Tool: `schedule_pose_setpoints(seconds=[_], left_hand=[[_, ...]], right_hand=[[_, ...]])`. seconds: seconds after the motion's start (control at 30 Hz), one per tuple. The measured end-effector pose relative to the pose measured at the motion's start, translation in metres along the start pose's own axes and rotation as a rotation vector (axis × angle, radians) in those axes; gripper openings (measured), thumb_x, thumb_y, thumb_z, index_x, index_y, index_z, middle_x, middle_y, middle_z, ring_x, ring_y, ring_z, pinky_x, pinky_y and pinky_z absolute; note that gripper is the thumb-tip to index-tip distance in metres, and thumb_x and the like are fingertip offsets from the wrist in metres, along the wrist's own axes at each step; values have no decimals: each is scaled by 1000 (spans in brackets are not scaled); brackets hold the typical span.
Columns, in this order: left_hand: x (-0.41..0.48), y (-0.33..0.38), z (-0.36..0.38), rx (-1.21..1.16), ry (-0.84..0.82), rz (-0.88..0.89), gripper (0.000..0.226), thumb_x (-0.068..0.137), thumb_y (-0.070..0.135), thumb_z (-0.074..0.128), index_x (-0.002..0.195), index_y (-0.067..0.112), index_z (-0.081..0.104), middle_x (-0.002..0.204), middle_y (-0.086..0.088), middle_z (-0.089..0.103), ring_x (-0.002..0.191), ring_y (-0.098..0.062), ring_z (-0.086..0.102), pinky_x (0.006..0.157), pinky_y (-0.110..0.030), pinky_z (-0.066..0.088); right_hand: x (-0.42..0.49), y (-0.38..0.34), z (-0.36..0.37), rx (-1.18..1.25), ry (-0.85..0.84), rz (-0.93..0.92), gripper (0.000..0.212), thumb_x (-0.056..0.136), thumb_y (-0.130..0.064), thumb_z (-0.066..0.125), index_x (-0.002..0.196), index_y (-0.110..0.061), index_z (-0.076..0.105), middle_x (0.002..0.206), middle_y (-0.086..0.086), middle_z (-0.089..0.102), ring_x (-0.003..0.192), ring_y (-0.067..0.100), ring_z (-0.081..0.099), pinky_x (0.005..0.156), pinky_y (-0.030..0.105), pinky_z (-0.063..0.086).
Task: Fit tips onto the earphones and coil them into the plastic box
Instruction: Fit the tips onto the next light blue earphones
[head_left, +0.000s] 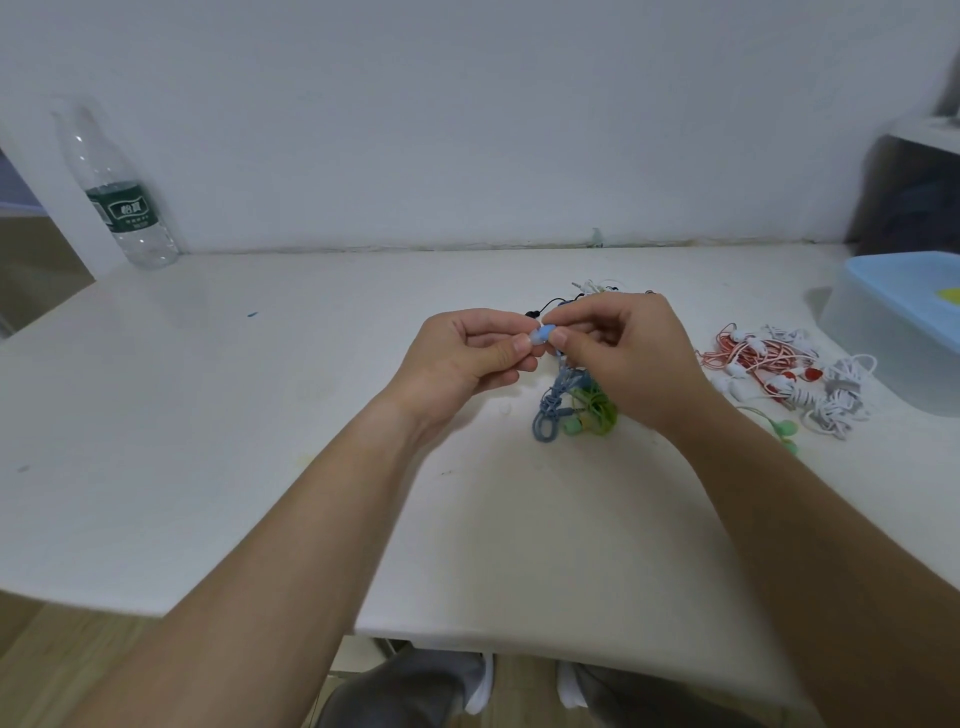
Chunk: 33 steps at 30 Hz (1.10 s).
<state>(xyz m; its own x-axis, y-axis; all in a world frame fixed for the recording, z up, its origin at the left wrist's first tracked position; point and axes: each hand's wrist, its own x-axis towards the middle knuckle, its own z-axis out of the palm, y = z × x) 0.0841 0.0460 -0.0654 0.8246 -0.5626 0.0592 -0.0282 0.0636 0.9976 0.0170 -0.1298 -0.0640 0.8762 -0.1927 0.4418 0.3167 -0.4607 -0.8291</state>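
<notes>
Palms turned inward, left hand (467, 356) and right hand (628, 358) meet, each grip pinching the blue earbud (543, 333).

A plain white wall (467, 114) is seen across the far side, lit softly and evenly. A white table (208, 415) is set against it, its top marked by faint stains and a small blue speck towards the left. A clear water bottle (127, 202) with a green label is stood upright at the far left corner. Wooden floor (62, 670) is shown below the near edge, and a dark, blurred piece of furniture (914, 197) is glimpsed at the far right
</notes>
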Motion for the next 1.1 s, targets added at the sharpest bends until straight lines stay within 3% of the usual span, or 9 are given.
schedule_pose_setpoints(seconds=[0.2, 0.67, 1.1], left_hand=[[0, 0, 2, -15, 6, 1, 13, 90, 5, 69, 99, 12, 74, 90, -8, 77, 78, -11, 71, 69, -19, 55], [2, 4, 3, 50, 11, 21, 13, 90, 4, 69, 93, 15, 76, 81, -6, 76, 77, -12, 72, 70, -18, 55], [-1, 5, -1, 22, -24, 18, 12, 90, 4, 69, 95, 13, 76, 85, -6, 76, 78, -12, 72, 69, -18, 54]], right_hand=[[0, -1, -2, 12, -17, 1, 13, 88, -3, 72, 95, -13, 76, 79, -7, 76, 68, 8, 67, 73, 31, 57], [2, 3, 1, -11, 8, -1, 11, 86, -3, 74, 93, -12, 76, 70, -16, 73, 66, 3, 65, 66, 15, 51], [0, 0, 0, 72, -29, 0, 13, 88, 0, 72, 95, -9, 76, 82, 1, 77, 72, 8, 68, 70, 23, 56]])
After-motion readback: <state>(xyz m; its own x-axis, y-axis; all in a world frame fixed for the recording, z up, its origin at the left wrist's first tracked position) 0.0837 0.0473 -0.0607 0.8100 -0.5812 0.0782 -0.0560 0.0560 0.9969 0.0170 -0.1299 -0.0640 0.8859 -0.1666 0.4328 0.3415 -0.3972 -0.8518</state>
